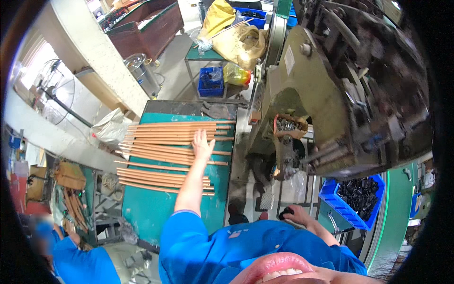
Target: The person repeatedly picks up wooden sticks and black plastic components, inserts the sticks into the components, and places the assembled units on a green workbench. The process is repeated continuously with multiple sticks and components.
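Note:
My left hand (pixel 202 146) lies on a row of long, thin copper-brown rods (pixel 161 150), its fingers stretched out and apart, holding none of them. The rods lie side by side, roughly crosswise, on a green-topped table (pixel 142 215); a few near ones sit a little apart from the rest. At my right side, my right hand (pixel 299 216) is closed around a small black part (pixel 285 212), whose exact kind I cannot make out. Close to that hand, a blue bin (pixel 327 193) contains many small black parts (pixel 360 194).
A large olive-green machine (pixel 326 104) stands at the right, with a small box of metal pieces (pixel 289 125) on it. A dark glove (pixel 217 110) lies at the table's far edge. At the lower left, a person in blue (pixel 87 262) works near more rods (pixel 74 208).

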Tool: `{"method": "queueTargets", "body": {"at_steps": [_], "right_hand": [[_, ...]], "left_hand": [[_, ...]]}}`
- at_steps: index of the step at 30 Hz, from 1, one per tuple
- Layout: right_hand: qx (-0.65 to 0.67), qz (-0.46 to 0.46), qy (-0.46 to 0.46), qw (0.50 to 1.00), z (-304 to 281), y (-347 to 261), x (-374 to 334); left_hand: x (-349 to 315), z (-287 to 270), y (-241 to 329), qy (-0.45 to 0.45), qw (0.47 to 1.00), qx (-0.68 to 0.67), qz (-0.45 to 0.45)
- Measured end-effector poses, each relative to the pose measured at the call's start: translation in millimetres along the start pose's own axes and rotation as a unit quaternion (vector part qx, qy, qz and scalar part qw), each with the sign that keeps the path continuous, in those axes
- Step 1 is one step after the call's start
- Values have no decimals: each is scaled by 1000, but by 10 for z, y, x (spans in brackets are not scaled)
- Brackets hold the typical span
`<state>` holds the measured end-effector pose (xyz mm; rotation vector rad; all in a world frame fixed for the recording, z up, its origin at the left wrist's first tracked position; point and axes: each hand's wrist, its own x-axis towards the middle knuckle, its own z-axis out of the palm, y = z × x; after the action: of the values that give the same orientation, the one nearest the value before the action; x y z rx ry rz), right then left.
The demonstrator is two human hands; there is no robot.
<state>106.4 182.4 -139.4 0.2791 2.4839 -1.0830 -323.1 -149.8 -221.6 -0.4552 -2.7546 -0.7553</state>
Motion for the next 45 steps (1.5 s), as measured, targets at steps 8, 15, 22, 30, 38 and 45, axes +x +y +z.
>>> {"method": "queueTargets", "body": {"at_steps": [8,15,22,30,38,45], "right_hand": [[453,-23,-120,883,-408,101,-46],[614,-15,-251,748,-552,80,-223],[548,23,-188,815,-514,43,-518],[382,67,-59,920,63,262,-246],[173,-51,-2,984,302,-354,-719],[402,-64,-49,912,331,-673,-814]], "left_hand": [[-2873,-342,1532,-317,932,-174,18],[-3454,-277,1912,-364,923,-118,39],[-3735,96,1679,-410,885,-158,152],[-3181,-418,1515,-454,888,30,69],[-3642,-889,473,-263,960,-94,-30],[-3283,-1169,-720,12,994,98,-53]]}}
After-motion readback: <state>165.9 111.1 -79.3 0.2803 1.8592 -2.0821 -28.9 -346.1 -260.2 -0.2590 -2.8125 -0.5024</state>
